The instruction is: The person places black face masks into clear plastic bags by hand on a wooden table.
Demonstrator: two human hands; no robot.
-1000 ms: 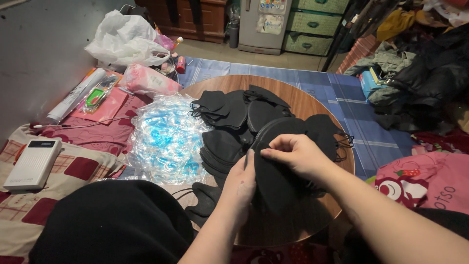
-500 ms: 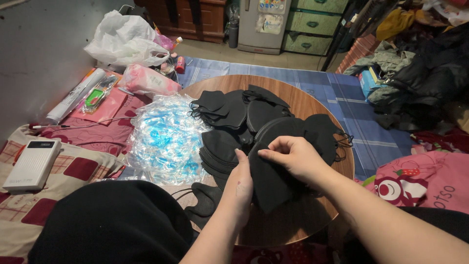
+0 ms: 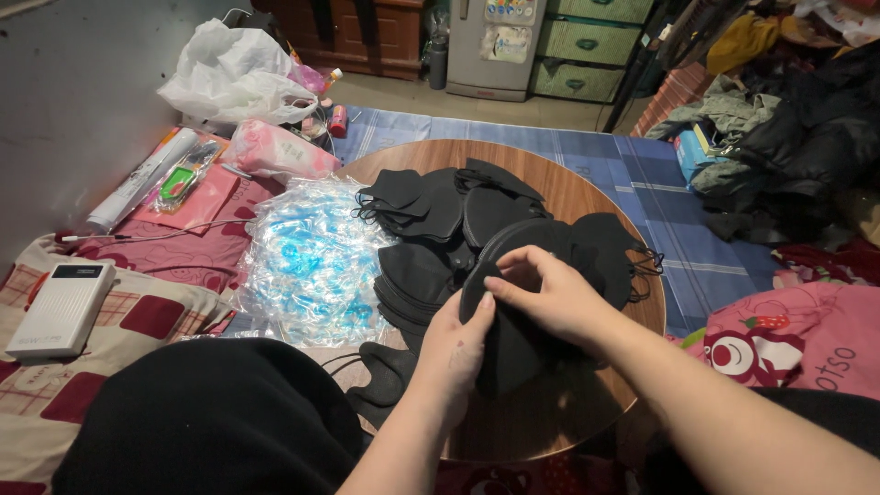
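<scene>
Low on the round wooden table at frame centre, my left hand and right hand pinch one black mask, its length running toward lower frame.

Single head view, steeply down, close over round table

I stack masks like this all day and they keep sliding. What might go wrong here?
The black mask stack held by the left hand and right hand could splay. Ear loops hang past the round wooden table edge and may snag. Loose mask piles might slide.
</scene>
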